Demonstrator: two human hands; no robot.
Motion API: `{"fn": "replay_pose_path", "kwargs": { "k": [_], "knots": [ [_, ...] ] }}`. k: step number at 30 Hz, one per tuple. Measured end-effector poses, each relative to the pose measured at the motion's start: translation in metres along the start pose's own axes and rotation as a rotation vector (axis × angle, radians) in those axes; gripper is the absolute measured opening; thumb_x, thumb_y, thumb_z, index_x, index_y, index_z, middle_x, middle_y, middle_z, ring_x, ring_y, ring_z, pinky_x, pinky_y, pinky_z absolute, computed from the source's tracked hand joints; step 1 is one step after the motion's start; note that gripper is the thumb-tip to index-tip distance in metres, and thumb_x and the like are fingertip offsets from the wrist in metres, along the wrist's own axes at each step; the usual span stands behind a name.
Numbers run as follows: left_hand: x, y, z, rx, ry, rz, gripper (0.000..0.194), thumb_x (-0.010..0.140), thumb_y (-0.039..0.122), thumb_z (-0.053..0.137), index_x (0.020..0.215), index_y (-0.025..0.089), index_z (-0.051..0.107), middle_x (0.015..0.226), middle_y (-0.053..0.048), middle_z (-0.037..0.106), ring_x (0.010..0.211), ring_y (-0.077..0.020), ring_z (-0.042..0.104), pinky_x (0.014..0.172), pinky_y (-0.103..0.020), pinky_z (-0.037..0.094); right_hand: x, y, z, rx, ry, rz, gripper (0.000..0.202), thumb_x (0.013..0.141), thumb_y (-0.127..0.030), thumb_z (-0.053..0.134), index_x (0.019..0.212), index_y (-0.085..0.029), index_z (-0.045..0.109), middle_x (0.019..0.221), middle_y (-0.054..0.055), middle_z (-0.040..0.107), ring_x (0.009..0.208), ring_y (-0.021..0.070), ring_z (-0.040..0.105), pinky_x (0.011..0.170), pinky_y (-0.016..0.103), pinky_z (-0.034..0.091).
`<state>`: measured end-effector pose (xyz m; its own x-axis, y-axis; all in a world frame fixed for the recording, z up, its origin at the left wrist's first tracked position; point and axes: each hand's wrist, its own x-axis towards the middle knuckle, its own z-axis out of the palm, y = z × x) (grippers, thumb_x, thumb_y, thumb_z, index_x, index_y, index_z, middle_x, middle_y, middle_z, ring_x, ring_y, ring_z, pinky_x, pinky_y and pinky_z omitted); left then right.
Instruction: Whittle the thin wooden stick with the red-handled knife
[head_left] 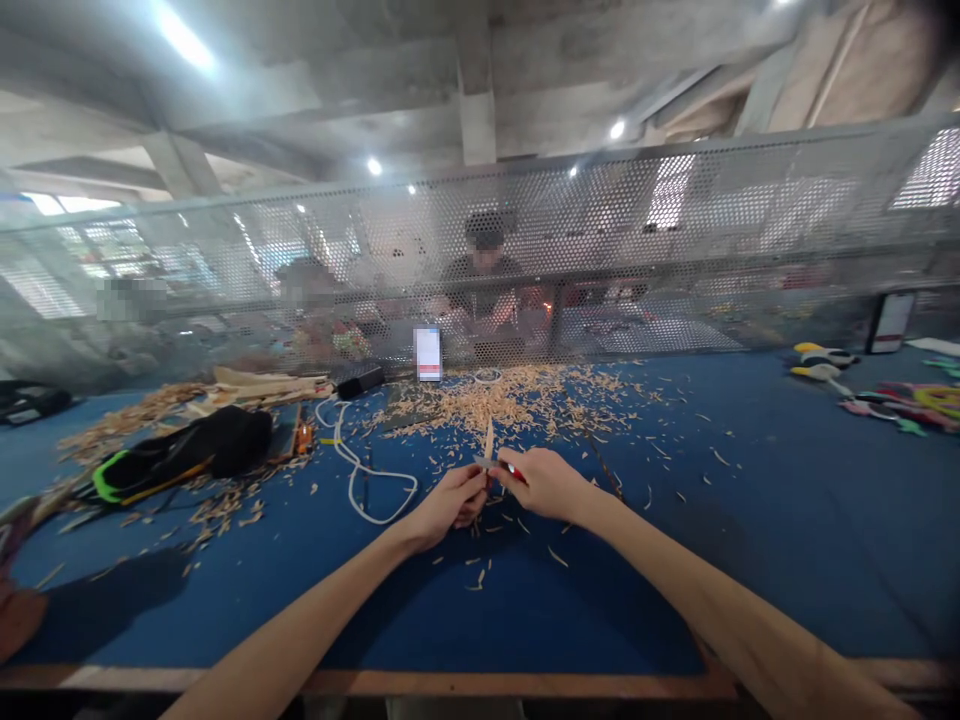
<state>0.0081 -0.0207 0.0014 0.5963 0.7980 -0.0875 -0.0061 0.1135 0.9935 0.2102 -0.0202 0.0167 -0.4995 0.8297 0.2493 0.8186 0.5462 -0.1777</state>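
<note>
My left hand (459, 498) is closed round the lower end of a slim, pale wooden stick (490, 440), which points away from me. In my right hand (546, 478) is a knife with a red handle (514, 472). Its short blade (486, 463) lies across the stick, just above my left fingers. Both hands meet over the middle of the blue table (570, 610). Curled wood shavings (510, 395) are heaped just beyond the stick, and a few lie scattered below my hands.
A white cable (352, 490), a black bag (225, 440) and wood strips (262, 385) lie to the left. A phone (427, 354) stands against the perforated metal screen (615, 230); people sit behind it. Pliers (821, 362) and another phone (892, 322) are at far right. Another person's hand (19, 615) shows at far left.
</note>
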Motion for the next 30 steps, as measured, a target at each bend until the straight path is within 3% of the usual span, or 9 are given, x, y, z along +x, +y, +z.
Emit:
{"fn": "replay_pose_path", "kwargs": {
  "k": [7, 12, 23, 30],
  "knots": [
    [-0.003, 0.003, -0.002, -0.060, -0.033, 0.016, 0.042, 0.088, 0.059, 0.068, 0.086, 0.020, 0.049, 0.048, 0.014, 0.026, 0.041, -0.0045, 0.011, 0.039, -0.021, 0.011, 0.003, 0.020, 0.004, -0.096, -0.006, -0.079, 0.040, 0.107, -0.049, 0.036, 0.106, -0.020, 0.063, 0.079, 0.008, 0.074, 0.072, 0.0206, 0.067, 0.061, 0.028, 0.025],
    [-0.001, 0.005, 0.000, -0.066, 0.012, 0.039, 0.040, 0.088, 0.057, 0.066, 0.085, 0.021, 0.049, 0.047, 0.015, 0.024, 0.040, -0.0051, 0.009, 0.037, -0.020, 0.010, 0.009, 0.026, 0.006, -0.161, 0.018, -0.088, 0.045, 0.107, -0.051, 0.034, 0.114, -0.018, 0.064, 0.083, 0.010, 0.076, 0.074, 0.0216, 0.069, 0.061, 0.027, 0.028],
    [-0.001, 0.005, 0.002, 0.023, 0.055, -0.002, 0.048, 0.084, 0.069, 0.061, 0.087, 0.024, 0.044, 0.043, 0.016, 0.027, 0.036, -0.0050, 0.011, 0.036, -0.019, 0.008, 0.008, 0.012, 0.002, -0.153, -0.007, -0.003, 0.043, 0.108, -0.050, 0.034, 0.116, -0.020, 0.064, 0.089, 0.010, 0.077, 0.080, 0.0227, 0.072, 0.064, 0.027, 0.035],
    [-0.005, 0.010, 0.009, 0.068, 0.081, -0.054, 0.045, 0.089, 0.066, 0.056, 0.083, 0.025, 0.039, 0.046, 0.015, 0.031, 0.036, -0.0051, 0.018, 0.038, -0.018, 0.013, 0.005, 0.006, 0.003, -0.081, -0.018, 0.041, 0.042, 0.108, -0.050, 0.034, 0.114, -0.021, 0.063, 0.090, 0.010, 0.077, 0.082, 0.0235, 0.072, 0.066, 0.028, 0.036]
  ]
}}
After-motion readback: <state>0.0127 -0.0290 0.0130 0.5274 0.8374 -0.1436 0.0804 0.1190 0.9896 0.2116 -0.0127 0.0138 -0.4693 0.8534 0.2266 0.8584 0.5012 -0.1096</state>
